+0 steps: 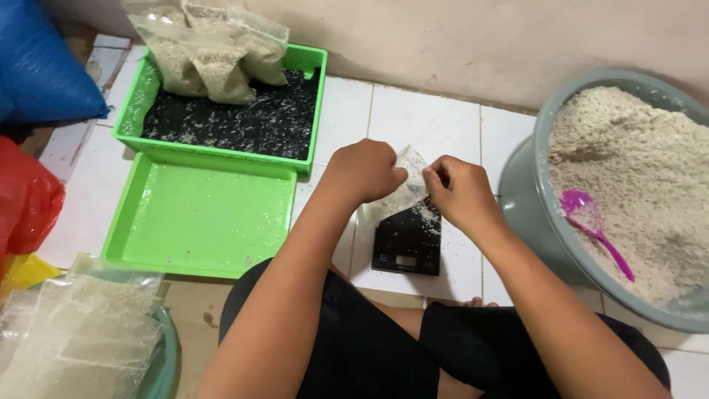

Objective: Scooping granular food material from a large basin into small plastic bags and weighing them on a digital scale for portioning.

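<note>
While held above the scale (408, 240), small clear bag (402, 191) pinched at its top edge by both hands. Left hand (363, 170): fingers curled and pressed together on the bag's left corner. Right hand (459, 193): fingers pinching the right corner, thumb on top. Bag holds a little pale grain, hangs just over the black scale, lower edge touching or nearly so; cannot tell which. Scale flat on white tiled floor (421, 122), scattered grains on its plate, small display at the near edge.

Right of the hands: grey tub (526, 193), round, heaped with pale grain. Pink scoop (591, 222) lying in the grain, handle toward the near rim.

Left of the hands: green crate (314, 111), rectangular, perforated walls, black liner dusted with grains. Filled bags (214, 52), clear, zip-topped, propped in its far corner against the wall. Green lid (199, 218), flat and shallow, just in front of the crate, touching it.

Near left corner: stack of empty bags (74, 332), clear, flat, lying in a round teal basin (166, 355).

Far left edge: blue sack (40, 63) at top, red plastic bag (26, 196) below it, a yellow one (22, 270) under that.

Legs crossed in black shorts, near edge of view.
</note>
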